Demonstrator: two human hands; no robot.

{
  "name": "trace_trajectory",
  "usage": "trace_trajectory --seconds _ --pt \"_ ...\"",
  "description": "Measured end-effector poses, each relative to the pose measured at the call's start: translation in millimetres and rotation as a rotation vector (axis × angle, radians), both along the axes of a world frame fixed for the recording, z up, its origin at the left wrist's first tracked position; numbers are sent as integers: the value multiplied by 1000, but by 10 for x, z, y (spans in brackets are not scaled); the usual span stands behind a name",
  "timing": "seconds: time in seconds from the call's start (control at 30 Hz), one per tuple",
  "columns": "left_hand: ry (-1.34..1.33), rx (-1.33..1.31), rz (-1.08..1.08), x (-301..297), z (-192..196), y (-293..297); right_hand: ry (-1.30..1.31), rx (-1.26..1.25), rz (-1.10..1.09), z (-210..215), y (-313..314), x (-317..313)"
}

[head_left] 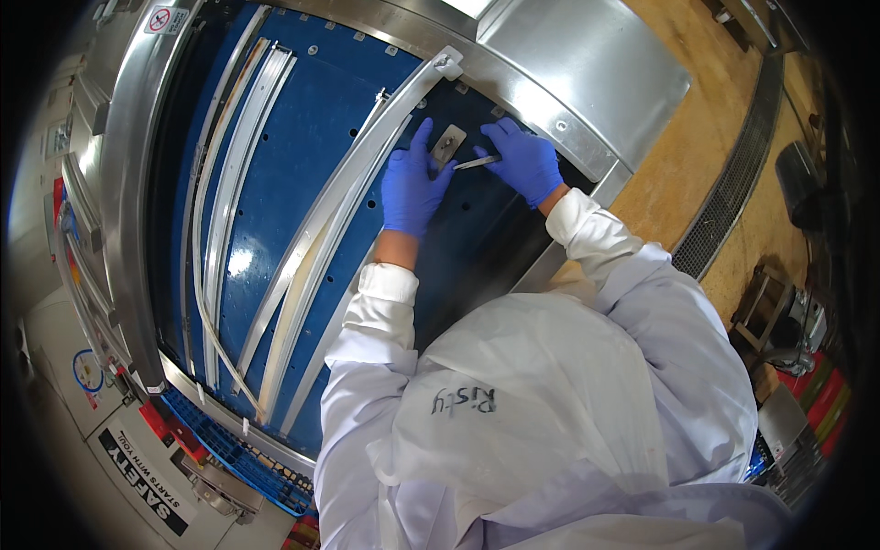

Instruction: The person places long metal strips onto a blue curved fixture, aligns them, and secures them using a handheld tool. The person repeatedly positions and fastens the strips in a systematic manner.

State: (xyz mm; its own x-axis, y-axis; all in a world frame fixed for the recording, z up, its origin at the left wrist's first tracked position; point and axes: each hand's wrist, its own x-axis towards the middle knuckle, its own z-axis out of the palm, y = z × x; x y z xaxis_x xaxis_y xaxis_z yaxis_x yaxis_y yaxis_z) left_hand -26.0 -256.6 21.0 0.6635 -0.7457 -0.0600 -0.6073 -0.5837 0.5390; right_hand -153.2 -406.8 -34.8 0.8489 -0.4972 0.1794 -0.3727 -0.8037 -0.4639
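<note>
My right hand [525,163], in a blue glove, pinches a slim, short metal tool [478,163] whose exact kind I cannot make out. The tool's free end points left, close to my left thumb. My left hand [412,191], also blue-gloved, has its index finger and thumb spread apart over the dark blue surface [367,66]. Between the hands lies a small metal plate [449,143] with a fastener at its middle. Left thumb and plate are very close; whether they touch is unclear. A long pale rail [316,220] runs just left of my left hand.
More long white and metal strips [229,174] lie farther left on the blue surface. A steel frame [137,192] borders it, with a steel cover [582,64] at the far right. Below the near left edge is a blue crate [238,454]. A floor grate [733,183] runs along the right.
</note>
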Motion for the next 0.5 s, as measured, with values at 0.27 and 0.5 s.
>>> trace_trajectory --seconds 0.27,0.5 --pt "-17 106 -21 -58 116 57 -44 -26 64 -67 -103 100" --pt "-11 161 -24 -99 171 26 41 108 63 48 -106 129"
